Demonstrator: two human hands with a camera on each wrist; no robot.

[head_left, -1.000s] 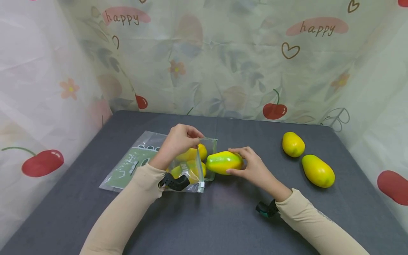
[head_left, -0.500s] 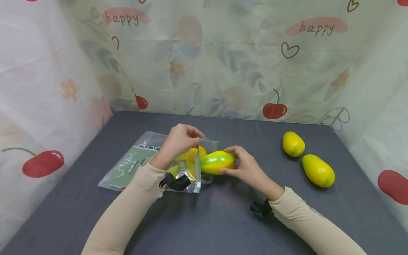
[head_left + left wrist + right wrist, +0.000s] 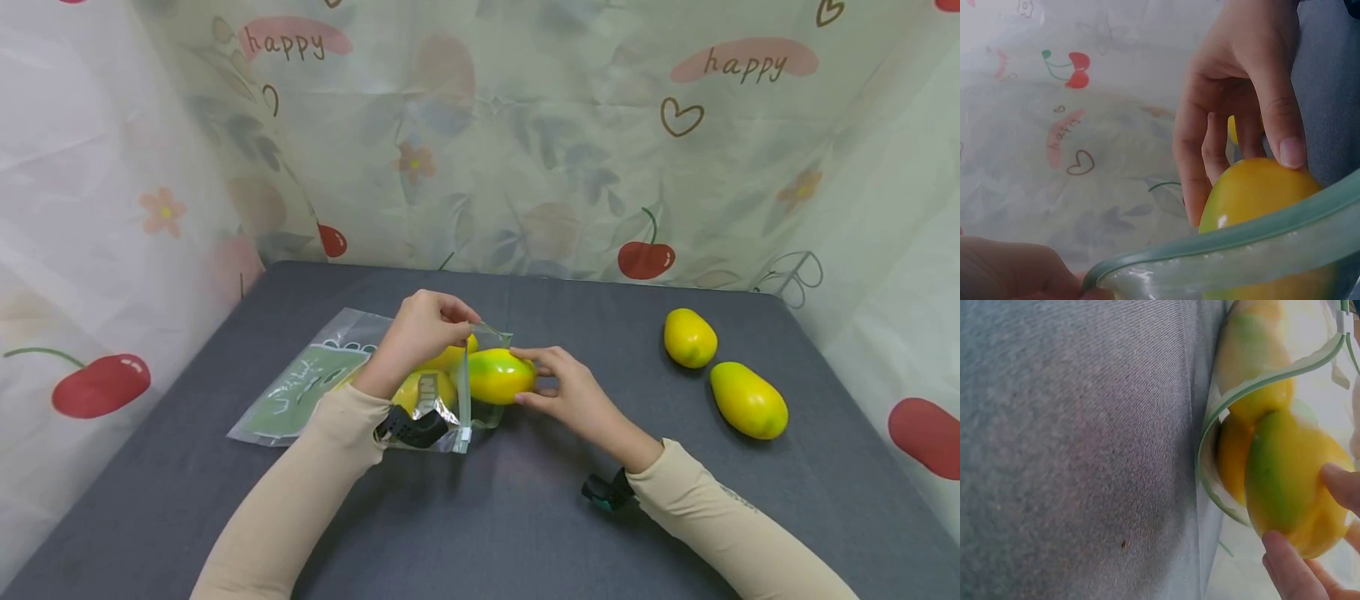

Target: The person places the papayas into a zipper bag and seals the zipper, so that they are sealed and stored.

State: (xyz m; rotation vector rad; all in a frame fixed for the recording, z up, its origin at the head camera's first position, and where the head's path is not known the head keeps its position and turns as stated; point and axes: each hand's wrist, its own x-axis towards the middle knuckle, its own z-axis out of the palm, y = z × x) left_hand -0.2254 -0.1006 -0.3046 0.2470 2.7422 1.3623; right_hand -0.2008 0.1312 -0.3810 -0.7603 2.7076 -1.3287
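A clear zip bag with a green printed panel lies on the table, its mouth facing right. My left hand pinches the upper edge of that mouth. Inside the bag are yellow mangoes, partly hidden by the left wrist. My right hand grips the outer end of a yellow-green mango, whose other end sits within the mouth. In the right wrist view this mango touches the fruit inside. The left wrist view has the bag's green zip edge crossing in front of it.
Two more yellow mangoes, one farther back and one nearer, lie on the right side of the dark grey table. A white slider hangs at the bag's near corner. Patterned curtains enclose the back and sides.
My right hand has moved left, carrying the mango from just outside the bag's mouth partway into it. The left hand keeps its pinch in nearly the same spot.
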